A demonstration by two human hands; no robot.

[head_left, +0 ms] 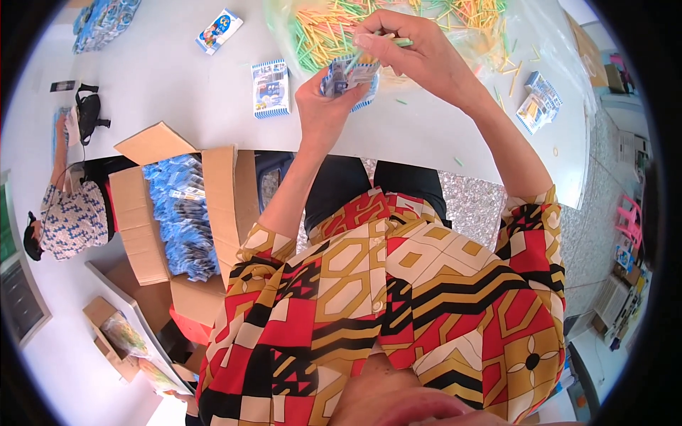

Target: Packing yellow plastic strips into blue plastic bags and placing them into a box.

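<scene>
My left hand [323,106] is closed around a small blue-and-white packet [339,79], holding it above the table's near side. Between the thumb and fingers of my right hand [426,62] are several thin green and yellow sticks [403,42], right at the packet's upper end. Part of the packet is hidden by my fingers. Just beyond both hands lies a large heap of short green, yellow and pink sticks [320,35] on a clear plastic sheet or bag [278,21].
More blue-and-white packets lie on the white table: one flat [271,88], one farther back [219,31], one crumpled [540,104] at right. An open cardboard box [135,213] of blue packets [183,213] stands left of my lap. Another person [77,216] works at far left.
</scene>
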